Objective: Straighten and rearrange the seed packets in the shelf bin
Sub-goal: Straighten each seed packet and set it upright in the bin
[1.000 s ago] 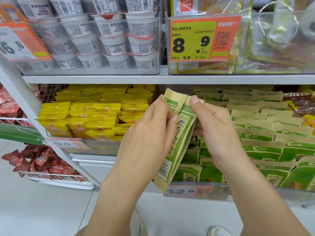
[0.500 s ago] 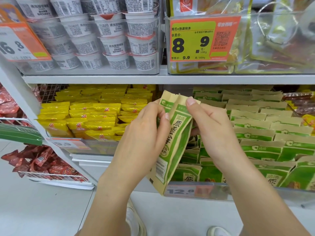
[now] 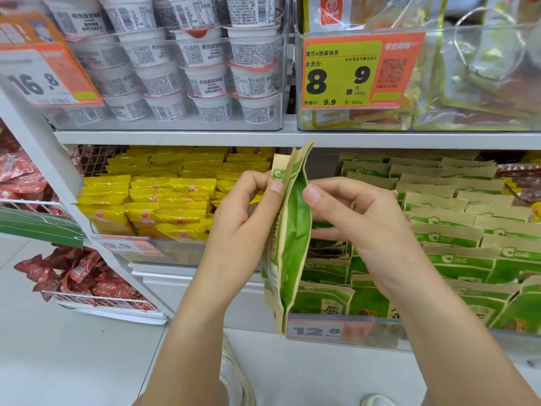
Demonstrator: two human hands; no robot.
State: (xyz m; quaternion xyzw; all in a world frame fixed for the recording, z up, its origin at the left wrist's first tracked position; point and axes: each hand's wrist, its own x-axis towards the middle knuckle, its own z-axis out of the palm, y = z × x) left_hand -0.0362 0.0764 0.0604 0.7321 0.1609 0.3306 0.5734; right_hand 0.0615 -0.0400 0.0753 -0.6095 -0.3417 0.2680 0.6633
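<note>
The held seed packets [image 3: 288,230] are turning edge-on, hiding their print; how many there are is hard to tell. Behind the blurred 12.8 price tag [image 3: 317,330], the clear shelf bin [image 3: 456,338] is holding rows of green-and-tan packets [image 3: 456,238]. The left hand [image 3: 244,227] is pinching the held packets' upper left edge, its grip clamping them; the right hand [image 3: 366,227] is pressing its thumb on their right side, both in front of the bin's left end.

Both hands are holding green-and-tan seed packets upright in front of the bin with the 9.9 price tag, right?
Wrong tag. In the head view the left hand and right hand hold the green-and-tan seed packets upright in front of the clear plastic bin whose price tag reads 12.8, not 9.9.
</note>
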